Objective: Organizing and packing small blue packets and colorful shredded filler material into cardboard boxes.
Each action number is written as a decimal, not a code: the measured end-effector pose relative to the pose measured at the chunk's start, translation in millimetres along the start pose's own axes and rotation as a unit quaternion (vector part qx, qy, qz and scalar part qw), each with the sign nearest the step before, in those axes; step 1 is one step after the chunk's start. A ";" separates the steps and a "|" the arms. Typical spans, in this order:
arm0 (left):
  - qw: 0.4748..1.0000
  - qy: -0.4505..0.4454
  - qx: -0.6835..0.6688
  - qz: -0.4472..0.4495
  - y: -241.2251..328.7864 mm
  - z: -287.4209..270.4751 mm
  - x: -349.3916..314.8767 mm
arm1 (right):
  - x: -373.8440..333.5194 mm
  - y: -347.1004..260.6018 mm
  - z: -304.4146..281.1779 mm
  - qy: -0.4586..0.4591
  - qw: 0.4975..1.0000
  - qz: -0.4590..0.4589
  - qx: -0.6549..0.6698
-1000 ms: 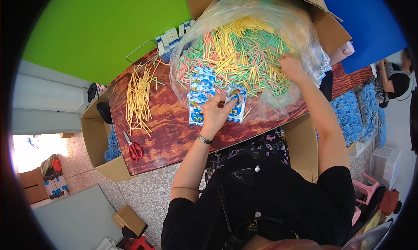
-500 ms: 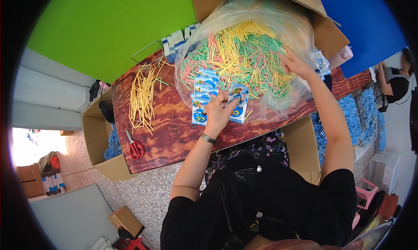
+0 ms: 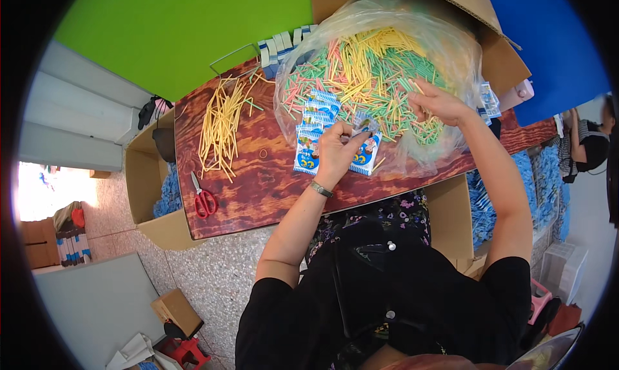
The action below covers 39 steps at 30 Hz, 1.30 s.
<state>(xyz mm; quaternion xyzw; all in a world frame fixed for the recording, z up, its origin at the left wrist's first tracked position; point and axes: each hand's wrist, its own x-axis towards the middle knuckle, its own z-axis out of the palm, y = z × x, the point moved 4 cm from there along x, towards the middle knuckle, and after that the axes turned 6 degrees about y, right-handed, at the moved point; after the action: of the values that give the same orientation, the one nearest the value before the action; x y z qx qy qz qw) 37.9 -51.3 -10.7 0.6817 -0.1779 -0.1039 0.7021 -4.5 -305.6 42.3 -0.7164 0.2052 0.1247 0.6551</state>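
Note:
My left hand is closed on the upper part of a small blue-and-white packet at the table's front. Its thumb presses near the packet's top edge. Beside that hand, several similar packets lie overlapping in a column. Farther right, my right hand is over a big clear plastic bag heaped with short thin sticks in pink, yellow and green. Its fingertips pinch a few green sticks at the heap's right side; how many I cannot tell.
Long yellow sticks lie loose on the wood-patterned table, with red-handled scissors nearer me. Blue-and-white boxes stand behind. Open cardboard boxes flank the table. Another person is at the far right.
My right hand has shifted left and its fingers have drawn together on green sticks. My left hand stays on the packet, whose top looks more bent. The whole view has shifted slightly.

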 end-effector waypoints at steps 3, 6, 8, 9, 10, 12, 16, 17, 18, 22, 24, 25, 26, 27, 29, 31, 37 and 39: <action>0.980 0.083 0.107 0.149 15.3 -2.2 -5.4 | -11.5 -33.1 20.3 -0.057 0.971 -0.092 -0.212; 0.976 0.106 0.130 0.136 10.0 -9.6 -7.3 | -45.8 -78.4 63.1 -0.126 0.910 -0.142 -0.369; 0.976 0.112 0.138 0.128 11.1 -12.2 -7.0 | -53.8 -96.1 77.4 -0.153 0.888 -0.137 -0.413; 0.975 0.117 0.135 0.131 13.8 -11.7 -6.2 | -56.8 -98.8 80.5 -0.174 0.863 -0.131 -0.457; 0.975 0.123 0.131 0.134 16.5 -11.5 -5.8 | -54.9 -94.8 79.4 -0.174 0.863 -0.132 -0.457; 0.972 0.127 0.137 0.144 22.1 -11.3 -5.5 | -52.6 -94.9 82.4 -0.132 0.774 -0.302 -0.540; 0.971 0.129 0.134 0.147 20.9 -13.8 -5.1 | -55.0 -102.0 86.2 -0.106 0.797 -0.267 -0.531; 0.971 0.130 0.134 0.147 20.1 -14.6 -5.2 | -55.6 -102.9 86.7 -0.106 0.791 -0.270 -0.539; 0.978 0.122 0.124 0.112 16.2 -15.1 -4.8 | -56.4 -103.4 87.4 -0.106 0.784 -0.273 -0.547; 0.980 0.121 0.124 0.101 10.7 -16.0 -4.5 | -58.9 -104.7 90.1 -0.107 0.776 -0.275 -0.557; 0.980 0.122 0.118 0.101 8.0 -15.7 -4.1 | -58.8 -105.4 91.1 -0.110 0.774 -0.270 -0.561; 0.981 0.122 0.112 0.100 7.8 -15.6 -3.6 | -58.6 -105.9 91.1 -0.110 0.774 -0.270 -0.562; 0.981 0.122 0.111 0.101 8.4 -15.7 -4.0 | -58.7 -107.5 91.3 -0.106 0.775 -0.281 -0.555; 0.979 0.121 0.125 0.109 14.4 -16.1 -5.5 | -59.0 -109.4 91.8 -0.103 0.776 -0.293 -0.549; 0.976 0.121 0.138 0.117 20.2 -16.1 -6.6 | -57.9 -112.4 92.6 -0.095 0.769 -0.290 -0.562; 0.969 0.130 0.146 0.149 24.0 -16.0 -7.6 | -55.5 -113.8 94.8 -0.088 0.762 -0.285 -0.575; 0.947 0.144 0.170 0.232 27.6 -13.6 -11.4 | -47.5 -112.8 97.8 -0.129 0.723 -0.270 -0.622; 0.938 0.141 0.191 0.254 26.6 -14.3 -12.0 | -45.6 -111.0 100.1 -0.180 0.672 -0.273 -0.664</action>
<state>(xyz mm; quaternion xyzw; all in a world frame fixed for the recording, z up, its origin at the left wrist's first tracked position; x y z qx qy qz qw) 30.0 -32.2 14.4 0.7427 -0.2606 0.2109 0.5796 15.0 -194.1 150.1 -0.9503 -0.2583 0.1701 0.0357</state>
